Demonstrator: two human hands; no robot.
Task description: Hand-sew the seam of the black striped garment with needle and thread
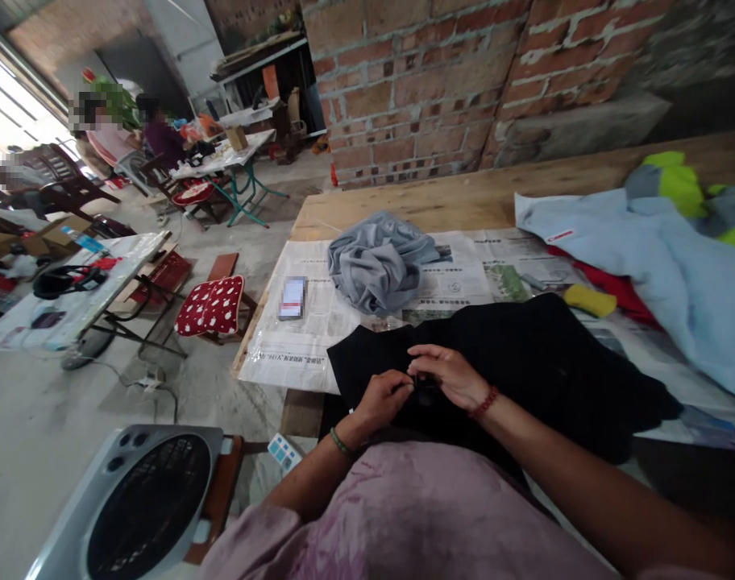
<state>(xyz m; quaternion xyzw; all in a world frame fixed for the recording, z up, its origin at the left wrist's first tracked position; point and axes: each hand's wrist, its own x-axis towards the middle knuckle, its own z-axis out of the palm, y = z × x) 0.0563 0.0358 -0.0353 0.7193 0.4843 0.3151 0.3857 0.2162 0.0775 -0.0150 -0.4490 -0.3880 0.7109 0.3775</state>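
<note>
A black garment lies spread along the near edge of the table, its near side hanging toward my lap. Over its left part, my left hand pinches thumb against forefinger at a tiny dark piece. My right hand meets it there, fingers curled and tips close to the left fingertips. Between them shows a small dark bit, too small to name; it may be part of the garment. A green bracelet circles my left wrist and a red one my right.
Newspaper covers the wooden table. On it rest a bundled grey cloth, a phone, a yellow sponge-like piece and a light blue garment. A fan stands at lower left. Two people sit at the back left.
</note>
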